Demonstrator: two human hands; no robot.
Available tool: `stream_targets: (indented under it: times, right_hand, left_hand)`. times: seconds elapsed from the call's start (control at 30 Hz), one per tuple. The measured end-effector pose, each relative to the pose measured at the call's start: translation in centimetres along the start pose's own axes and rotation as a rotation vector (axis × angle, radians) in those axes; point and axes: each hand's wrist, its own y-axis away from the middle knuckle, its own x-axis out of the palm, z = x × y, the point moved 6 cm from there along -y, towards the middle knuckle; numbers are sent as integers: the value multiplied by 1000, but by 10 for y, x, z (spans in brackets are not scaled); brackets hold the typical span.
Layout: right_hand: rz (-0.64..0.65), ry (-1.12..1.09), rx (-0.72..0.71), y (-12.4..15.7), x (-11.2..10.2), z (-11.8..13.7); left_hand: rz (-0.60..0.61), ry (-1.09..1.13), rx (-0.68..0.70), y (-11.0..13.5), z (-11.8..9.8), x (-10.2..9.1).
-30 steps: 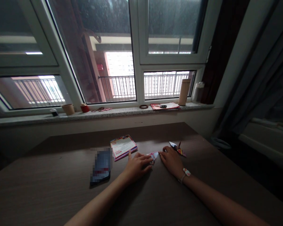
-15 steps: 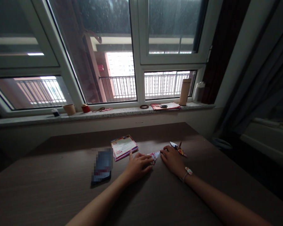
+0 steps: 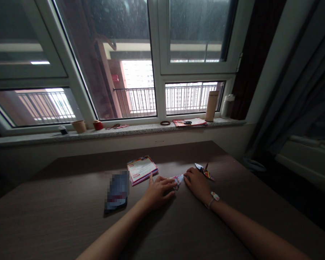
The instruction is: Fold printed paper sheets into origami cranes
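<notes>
Between my two hands a small folded paper (image 3: pixel 178 181) with a white, pink and red print lies on the table. My left hand (image 3: pixel 159 193) rests over its left side, fingers stretched out and pressing it down, the index finger raised apart from the others. At the paper's right corner, the bent fingers and thumb of my right hand (image 3: pixel 197 182) are close together on the tip; a bracelet (image 3: pixel 213 196) circles that wrist. Just beyond the right hand lies a dark, colourful folded paper piece (image 3: pixel 207 173), partly covered by it.
A stack of printed sheets (image 3: pixel 142 169) lies beyond my left hand, with a blurred-out phone (image 3: pixel 116 193) left of it on the brown table (image 3: pixel 56 216). On the windowsill (image 3: pixel 141 129) stand a paper cup (image 3: pixel 79 126), a red spool (image 3: pixel 98 125), scissors (image 3: pixel 187 122) on papers, and a tan bottle (image 3: pixel 211 106).
Both hands and the folded paper stay almost where they were. The whole view has shifted very slightly.
</notes>
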Motion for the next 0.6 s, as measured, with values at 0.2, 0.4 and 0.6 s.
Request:
stream_targets:
  times: [0.2, 0.4, 0.6]
  right_hand:
    - [1, 34, 29, -4, 1, 0]
    - [7, -32, 65, -6, -1, -3]
    - [13, -88, 115, -5, -2, -4]
  left_hand:
    - [5, 25, -9, 0, 0, 0]
    - [0, 8, -5, -1, -1, -1]
    - [-13, -12, 5, -1, -1, -1]
